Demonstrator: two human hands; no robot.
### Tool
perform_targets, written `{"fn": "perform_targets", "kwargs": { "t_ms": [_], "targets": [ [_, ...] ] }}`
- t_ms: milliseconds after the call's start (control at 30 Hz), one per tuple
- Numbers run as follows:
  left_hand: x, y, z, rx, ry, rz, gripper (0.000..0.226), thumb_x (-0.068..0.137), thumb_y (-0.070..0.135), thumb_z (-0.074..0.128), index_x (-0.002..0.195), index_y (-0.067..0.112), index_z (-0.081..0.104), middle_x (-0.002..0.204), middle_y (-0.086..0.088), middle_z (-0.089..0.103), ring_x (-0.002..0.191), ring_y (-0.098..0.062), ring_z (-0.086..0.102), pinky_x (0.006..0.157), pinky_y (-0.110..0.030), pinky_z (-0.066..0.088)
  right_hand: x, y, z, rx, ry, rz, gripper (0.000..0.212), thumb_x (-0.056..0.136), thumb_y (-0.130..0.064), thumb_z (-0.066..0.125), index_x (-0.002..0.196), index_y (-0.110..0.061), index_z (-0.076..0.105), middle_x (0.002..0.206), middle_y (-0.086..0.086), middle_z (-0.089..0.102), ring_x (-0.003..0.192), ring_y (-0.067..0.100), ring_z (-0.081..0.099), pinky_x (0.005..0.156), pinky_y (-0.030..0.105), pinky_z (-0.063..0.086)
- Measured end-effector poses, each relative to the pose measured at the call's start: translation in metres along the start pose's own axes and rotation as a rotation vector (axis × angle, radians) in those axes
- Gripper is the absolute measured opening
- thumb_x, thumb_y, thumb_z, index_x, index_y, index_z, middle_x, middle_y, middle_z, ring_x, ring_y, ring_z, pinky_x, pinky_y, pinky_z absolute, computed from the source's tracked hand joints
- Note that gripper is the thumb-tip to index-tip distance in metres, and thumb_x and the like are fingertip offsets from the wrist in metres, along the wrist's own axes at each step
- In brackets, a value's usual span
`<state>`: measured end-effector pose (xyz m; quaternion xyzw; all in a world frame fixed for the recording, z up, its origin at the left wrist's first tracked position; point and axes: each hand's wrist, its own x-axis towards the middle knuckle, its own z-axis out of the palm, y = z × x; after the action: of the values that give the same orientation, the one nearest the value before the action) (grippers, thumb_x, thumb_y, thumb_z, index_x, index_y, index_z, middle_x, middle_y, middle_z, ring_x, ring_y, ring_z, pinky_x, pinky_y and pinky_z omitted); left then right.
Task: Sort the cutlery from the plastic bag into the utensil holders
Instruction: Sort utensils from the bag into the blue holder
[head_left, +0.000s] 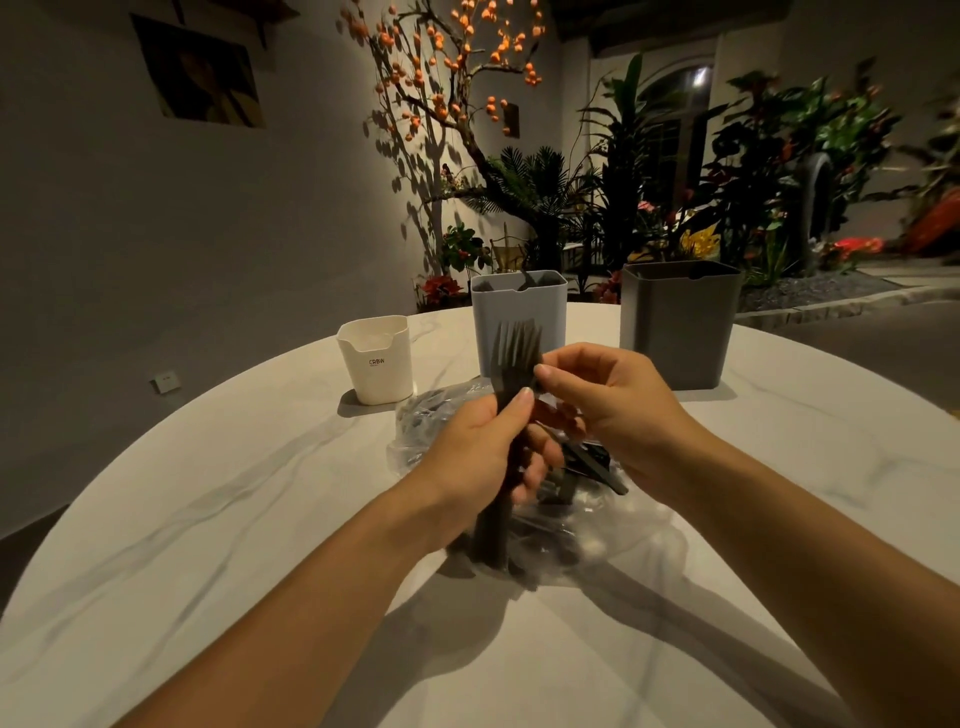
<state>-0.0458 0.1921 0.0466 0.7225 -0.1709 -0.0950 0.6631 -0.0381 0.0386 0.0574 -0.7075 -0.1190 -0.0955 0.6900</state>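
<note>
Dim room, round marble table (208, 519) with three holders along its far edge. Left hand (478, 447) grips a bunch of black forks (514, 353) over the plastic bag (597, 530) mid-table; right hand (613, 410) pinches one fork's head. Tines look meshed, so tugging could spill the bunch.

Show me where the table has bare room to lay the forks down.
Bare marble lies left of the plastic bag, in front of the white holder, and along the table near its front edge. More lies right of the right hand, before the dark holder. The middle is crowded: bag, both hands, forks, blue-grey holder.
</note>
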Motion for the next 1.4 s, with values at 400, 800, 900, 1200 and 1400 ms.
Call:
{"fn": "perform_targets", "kwargs": {
  "t_ms": [400, 800, 900, 1200, 1400],
  "targets": [
    [0.034, 0.039, 0.015, -0.107, 0.103, -0.022, 0.031, 0.109, 0.030, 0.039, 0.108, 0.007, 0.058, 0.070, -0.002, 0.060, 0.056, -0.012, 0.053, 0.052, -0.024, 0.043, 0.027, -0.039, -0.029, -0.423, 0.106, -0.258, 0.042, 0.091, -0.011, 0.069, 0.123, -0.032, 0.051, 0.093, -0.005, 0.068, 0.088, 0.006, 0.068, 0.078, 0.027, 0.058],
    [0.091, 0.094, 0.046, 0.154, 0.186, 0.079, 0.025, 0.108, 0.029, 0.038, 0.097, 0.024, 0.060, 0.101, -0.002, 0.067, 0.077, -0.016, 0.065, 0.073, -0.030, 0.059, 0.062, -0.089, -0.085, -0.690, 0.244, -0.539, 0.062, 0.087, 0.006, 0.066, 0.136, -0.026, 0.045, 0.092, -0.007, 0.059, 0.084, 0.006, 0.064, 0.075, 0.023, 0.059],
    [0.115, 0.100, 0.057, 0.039, 0.091, 0.092, 0.028, 0.109, 0.024, 0.036, 0.105, 0.013, 0.061, 0.111, -0.015, 0.069, 0.089, -0.025, 0.071, 0.081, -0.034, 0.060, 0.074, -0.095, -0.101, -0.797, 0.273, -0.656, 0.063, 0.084, 0.006, 0.068, 0.137, -0.018, 0.045, 0.091, -0.009, 0.055, 0.080, 0.008, 0.063, 0.070, 0.022, 0.059],
    [0.203, 0.126, 0.088, -0.234, 0.034, 0.076, 0.025, 0.107, 0.020, 0.043, 0.115, 0.000, 0.055, 0.110, -0.020, 0.069, 0.103, -0.032, 0.071, 0.095, -0.040, 0.057, 0.128, -0.106, -0.150, -1.010, 0.450, -0.876, 0.042, 0.094, -0.003, 0.061, 0.133, -0.010, 0.049, 0.100, -0.002, 0.057, 0.079, 0.013, 0.061, 0.065, 0.015, 0.049],
    [0.237, 0.112, 0.089, -0.212, -0.037, 0.024, 0.021, 0.106, 0.022, 0.045, 0.105, 0.008, 0.059, 0.111, -0.016, 0.070, 0.098, -0.030, 0.072, 0.093, -0.040, 0.057, 0.159, -0.084, -0.161, -1.047, 0.448, -0.782, 0.043, 0.094, -0.005, 0.060, 0.133, -0.015, 0.049, 0.102, -0.002, 0.057, 0.083, 0.013, 0.060, 0.067, 0.034, 0.058]
  ]
}}
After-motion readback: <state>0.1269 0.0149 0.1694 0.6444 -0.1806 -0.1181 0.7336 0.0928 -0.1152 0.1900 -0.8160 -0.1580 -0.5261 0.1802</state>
